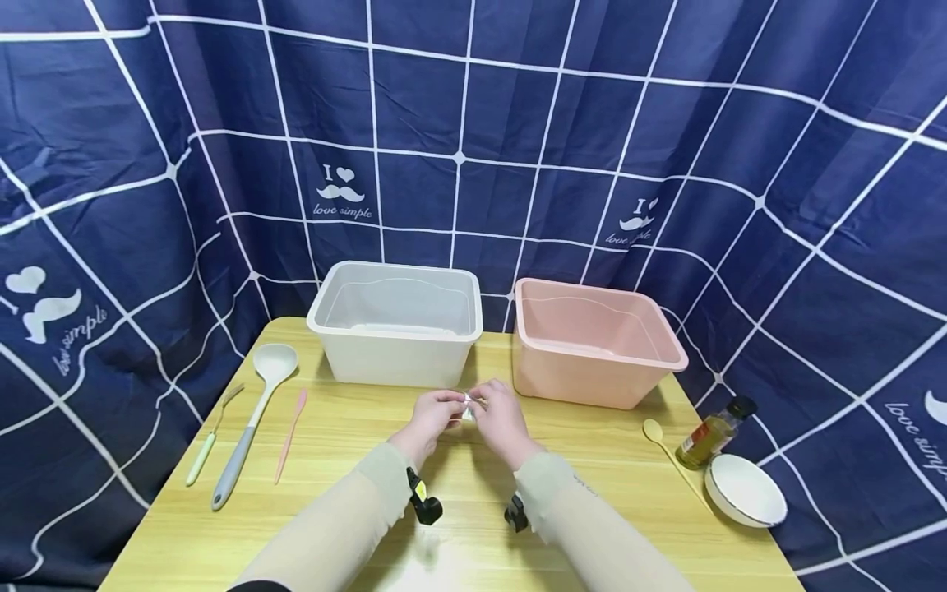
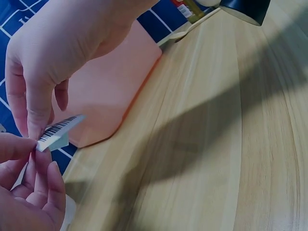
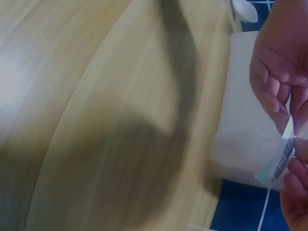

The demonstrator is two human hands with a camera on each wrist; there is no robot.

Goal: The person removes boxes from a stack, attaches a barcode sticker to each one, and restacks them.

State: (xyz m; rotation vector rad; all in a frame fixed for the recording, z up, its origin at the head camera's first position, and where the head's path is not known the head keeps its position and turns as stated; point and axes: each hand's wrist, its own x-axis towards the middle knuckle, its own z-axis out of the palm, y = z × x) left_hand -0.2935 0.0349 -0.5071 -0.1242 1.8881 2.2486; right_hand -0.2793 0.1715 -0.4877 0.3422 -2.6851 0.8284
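The left hand (image 1: 429, 418) and right hand (image 1: 501, 415) are both pinching a barcode label (image 2: 57, 134), which is sitting between their fingertips near the left end of the pink bin (image 1: 580, 380).

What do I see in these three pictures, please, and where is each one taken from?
There is no robot, only a person's left hand and right hand. The wide picture comes from a camera on the head; the others from a left wrist camera and a right wrist camera. Both hands pinch a barcode label. On the table, a white bin and a pink bin stand at the back; a green-handled tool, a ladle and a pink stick lie at the left; a spoon, a bottle and a bowl are at the right.
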